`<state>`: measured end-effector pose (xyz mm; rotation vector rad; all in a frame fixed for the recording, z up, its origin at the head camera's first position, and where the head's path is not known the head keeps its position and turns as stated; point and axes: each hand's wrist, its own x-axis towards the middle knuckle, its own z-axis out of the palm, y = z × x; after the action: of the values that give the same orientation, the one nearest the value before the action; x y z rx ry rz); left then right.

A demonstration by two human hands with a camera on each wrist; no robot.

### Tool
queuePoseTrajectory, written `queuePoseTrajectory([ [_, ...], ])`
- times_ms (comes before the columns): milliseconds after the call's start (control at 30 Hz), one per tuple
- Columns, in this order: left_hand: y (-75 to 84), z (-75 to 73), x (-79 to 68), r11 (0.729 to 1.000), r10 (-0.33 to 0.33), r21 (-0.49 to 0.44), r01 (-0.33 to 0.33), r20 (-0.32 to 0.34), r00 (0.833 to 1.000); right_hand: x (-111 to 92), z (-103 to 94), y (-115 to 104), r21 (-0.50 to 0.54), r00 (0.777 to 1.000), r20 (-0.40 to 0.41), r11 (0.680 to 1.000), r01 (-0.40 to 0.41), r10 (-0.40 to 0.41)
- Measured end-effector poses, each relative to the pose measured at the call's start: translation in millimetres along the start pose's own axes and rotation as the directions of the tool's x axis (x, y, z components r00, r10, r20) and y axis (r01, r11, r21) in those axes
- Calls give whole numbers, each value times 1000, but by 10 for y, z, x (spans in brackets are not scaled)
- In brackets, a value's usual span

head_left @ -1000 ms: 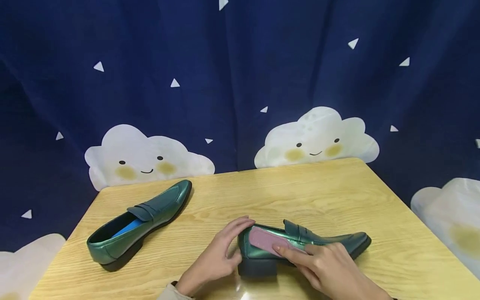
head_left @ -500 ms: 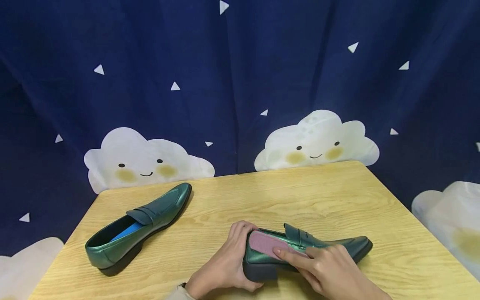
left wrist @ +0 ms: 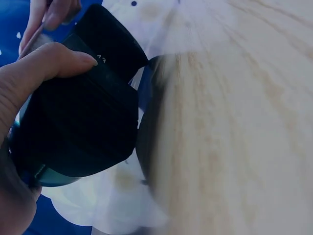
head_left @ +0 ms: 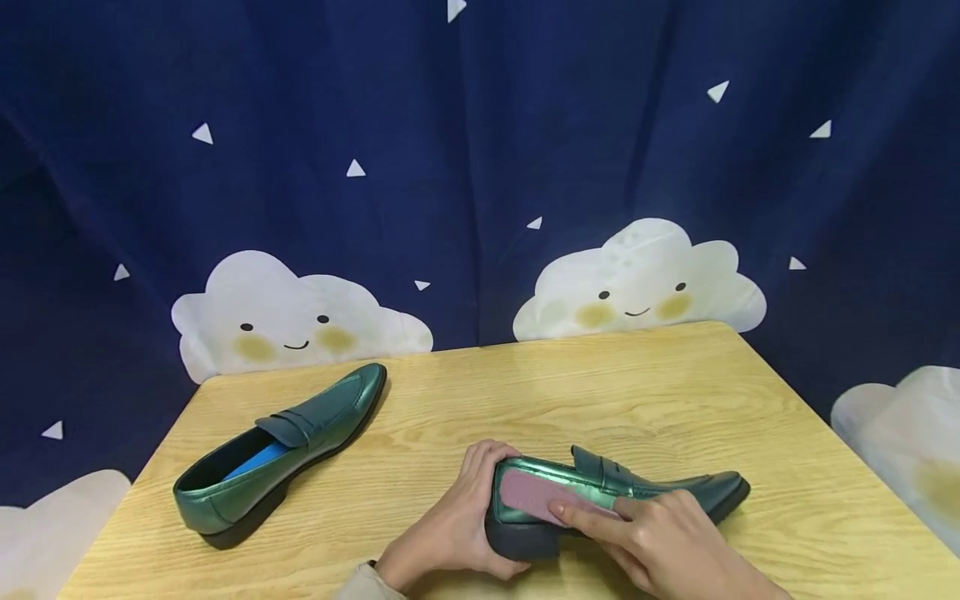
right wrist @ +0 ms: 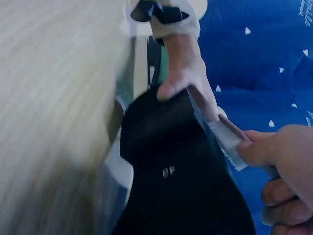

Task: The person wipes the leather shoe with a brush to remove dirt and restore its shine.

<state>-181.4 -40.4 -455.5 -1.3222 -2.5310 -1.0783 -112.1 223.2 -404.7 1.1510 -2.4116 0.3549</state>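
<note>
A metallic green loafer (head_left: 678, 492) lies on its side in the head view, toe to the right, its dark sole toward me. My left hand (head_left: 457, 521) grips it at the heel end, fingers over the back rim. In the left wrist view the thumb (left wrist: 63, 61) presses on the black sole (left wrist: 93, 117). My right hand (head_left: 667, 533) holds a brush with a pink back (head_left: 540, 496), the index finger stretched along it. White bristles (right wrist: 229, 143) show under it in the right wrist view, against the side of the loafer.
A matching green loafer (head_left: 322, 421) stands upright on the left of the wooden table (head_left: 420, 450), with a blue insole (head_left: 258, 458) inside. Behind the table hangs a dark blue curtain (head_left: 405, 100) printed with smiling clouds.
My left hand has moved from touching the back of the heel to gripping it, thumb now under the sole. The brush has shifted only slightly along the loafer's side.
</note>
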Motion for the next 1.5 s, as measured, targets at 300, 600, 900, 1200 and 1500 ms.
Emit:
queuePoseTrajectory([
  [300, 23, 15, 3, 999, 26, 47, -25, -32, 999, 2, 49, -42, 62, 994, 23, 993, 102, -103],
  [600, 31, 13, -11, 999, -10, 44, 10, -15, 1000, -9, 52, -46, 17, 999, -20, 1000, 26, -26],
  [900, 57, 24, -18, 999, -24, 37, 25, -27, 999, -8, 81, -39, 8, 999, -41, 999, 35, -35],
  [1200, 66, 26, -44, 998, -24, 49, 25, -32, 999, 0, 77, -64, 50, 999, -1, 998, 36, -36],
  [1500, 80, 26, -46, 998, -42, 38, 43, -32, 999, -19, 64, -24, -17, 998, -65, 1000, -9, 8],
])
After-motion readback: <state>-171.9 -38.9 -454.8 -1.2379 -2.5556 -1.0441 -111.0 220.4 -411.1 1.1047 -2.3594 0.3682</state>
